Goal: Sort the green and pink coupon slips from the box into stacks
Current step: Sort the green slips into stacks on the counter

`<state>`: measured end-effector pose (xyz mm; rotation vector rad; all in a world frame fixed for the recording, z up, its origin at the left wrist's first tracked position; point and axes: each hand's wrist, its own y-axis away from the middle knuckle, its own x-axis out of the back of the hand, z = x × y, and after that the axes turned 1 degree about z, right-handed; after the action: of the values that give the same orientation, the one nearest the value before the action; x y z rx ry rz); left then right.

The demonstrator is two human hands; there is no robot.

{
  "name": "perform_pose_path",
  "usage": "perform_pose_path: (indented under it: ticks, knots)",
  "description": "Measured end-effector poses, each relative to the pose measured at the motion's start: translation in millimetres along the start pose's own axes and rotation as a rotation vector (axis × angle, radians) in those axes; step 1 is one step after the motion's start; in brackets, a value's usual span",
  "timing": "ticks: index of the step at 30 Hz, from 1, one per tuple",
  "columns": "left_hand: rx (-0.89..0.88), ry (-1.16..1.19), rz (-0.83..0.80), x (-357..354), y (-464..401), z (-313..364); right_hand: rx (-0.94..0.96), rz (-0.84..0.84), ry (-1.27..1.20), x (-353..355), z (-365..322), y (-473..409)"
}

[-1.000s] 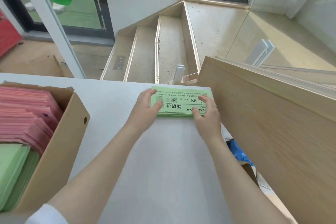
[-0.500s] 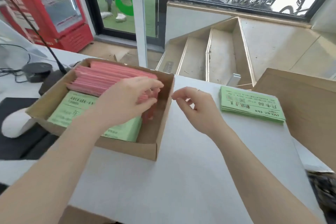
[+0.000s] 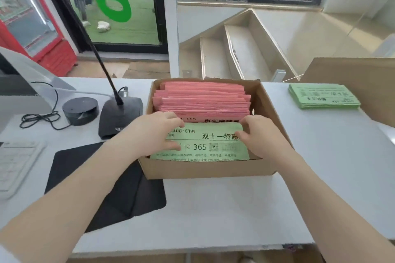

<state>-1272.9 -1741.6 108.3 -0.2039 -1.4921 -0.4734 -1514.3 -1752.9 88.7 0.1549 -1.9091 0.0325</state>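
Head view: both hands, left hand [image 3: 158,132] and right hand [image 3: 259,134], were placed on the green coupon slips [image 3: 205,143] in the cardboard box [image 3: 205,170], grip not fully clenched. Pink coupon slips [image 3: 203,98] could be snagged; top slips could be fanned loose.

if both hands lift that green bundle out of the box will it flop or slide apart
The green slips look like thin loose paper, so the bundle probably sags if unsupported. No band is visible, so sheets may fan or slip. The left hand and right hand at opposite ends should steady it.
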Motion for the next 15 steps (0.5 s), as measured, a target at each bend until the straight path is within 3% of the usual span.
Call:
perform_pose_path:
  ticks: [5,11,15]
  knots:
    - [-0.18,-0.054,-0.09,-9.6,-18.4,7.0,-0.239,-0.172,-0.125,-3.4,0.7,0.2]
    - [-0.218,-0.102,-0.04,-22.3,-29.3,12.9,-0.327,-0.027,-0.298,-7.7,0.4,-0.7]
    - [-0.206,-0.08,0.02,-25.8,-28.3,13.5,-0.238,0.061,-0.539,-5.9,-0.4,6.0]
